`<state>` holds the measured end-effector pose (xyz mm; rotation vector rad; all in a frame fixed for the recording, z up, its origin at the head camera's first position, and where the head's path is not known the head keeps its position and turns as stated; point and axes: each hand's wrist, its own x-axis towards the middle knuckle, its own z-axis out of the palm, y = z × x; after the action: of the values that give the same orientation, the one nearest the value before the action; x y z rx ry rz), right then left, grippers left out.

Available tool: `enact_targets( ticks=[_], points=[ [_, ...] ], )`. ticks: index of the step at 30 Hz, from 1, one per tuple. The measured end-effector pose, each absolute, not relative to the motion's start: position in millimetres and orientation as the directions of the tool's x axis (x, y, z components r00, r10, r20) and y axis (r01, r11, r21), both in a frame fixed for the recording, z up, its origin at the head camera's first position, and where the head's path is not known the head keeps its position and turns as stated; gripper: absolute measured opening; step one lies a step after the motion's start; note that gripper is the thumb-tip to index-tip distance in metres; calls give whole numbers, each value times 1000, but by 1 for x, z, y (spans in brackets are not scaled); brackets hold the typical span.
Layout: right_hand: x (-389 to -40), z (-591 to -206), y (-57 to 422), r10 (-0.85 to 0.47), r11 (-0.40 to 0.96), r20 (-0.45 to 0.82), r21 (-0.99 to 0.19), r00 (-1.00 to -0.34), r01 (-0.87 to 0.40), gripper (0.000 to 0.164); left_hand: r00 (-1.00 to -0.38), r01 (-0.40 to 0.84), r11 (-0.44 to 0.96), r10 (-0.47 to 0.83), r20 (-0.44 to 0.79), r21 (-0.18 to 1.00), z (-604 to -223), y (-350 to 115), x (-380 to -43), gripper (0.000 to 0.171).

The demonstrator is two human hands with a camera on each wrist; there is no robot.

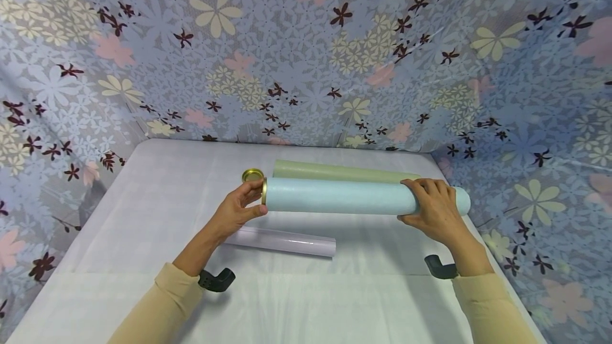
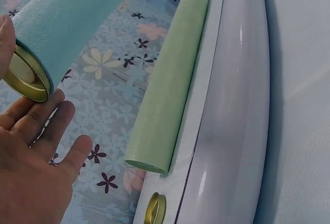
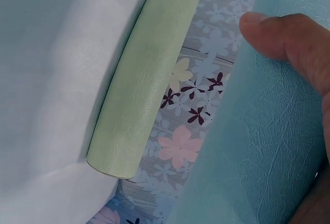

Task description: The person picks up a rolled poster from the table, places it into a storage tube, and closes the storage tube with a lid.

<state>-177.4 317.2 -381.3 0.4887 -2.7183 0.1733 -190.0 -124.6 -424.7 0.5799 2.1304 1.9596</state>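
A long light blue cardboard tube [image 1: 334,196] is held level above the table, its left end ringed by a gold metal rim [image 1: 264,194]. My left hand [image 1: 236,210] pinches that rimmed end between thumb and fingers. In the left wrist view the end shows a recessed gold rim [image 2: 35,91] with the fingers beneath it. Near the other end, my right hand [image 1: 434,208] grips the tube, its thumb [image 3: 281,35] lying along the textured surface.
Behind the held tube lies a light green tube [image 1: 344,170] on the white table [image 1: 129,211]. A gold round lid [image 1: 252,175] rests left of it. Nearer me is a shiny lilac roll [image 1: 287,241]. Flowered fabric [image 1: 296,68] surrounds the table's back and sides.
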Motion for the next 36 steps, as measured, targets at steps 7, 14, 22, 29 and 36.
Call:
enact_targets(
  ticks=[7,14,22,29,36],
  points=[
    [-177,-382,318,-316,930,371,-61,-873,-363,81,-908,157,95,404,106,983,-425,-125,-191,64],
    [-177,-383,318,-320,927,382,-61,-867,-369,81,-909,173,161,406,94,972,-424,-126,-194,69],
    [-180,-384,315,-324,925,393,-62,-861,-376,80,-909,188,211,408,89,959,-421,-127,-194,77],
    [-180,-386,315,-327,922,398,-67,-857,-382,80,-907,217,265,411,93,940,-417,-128,-197,85],
    [-180,-385,313,-330,922,407,-56,-852,-384,79,-904,206,255,418,84,945,-418,-127,-200,83]
  ],
)
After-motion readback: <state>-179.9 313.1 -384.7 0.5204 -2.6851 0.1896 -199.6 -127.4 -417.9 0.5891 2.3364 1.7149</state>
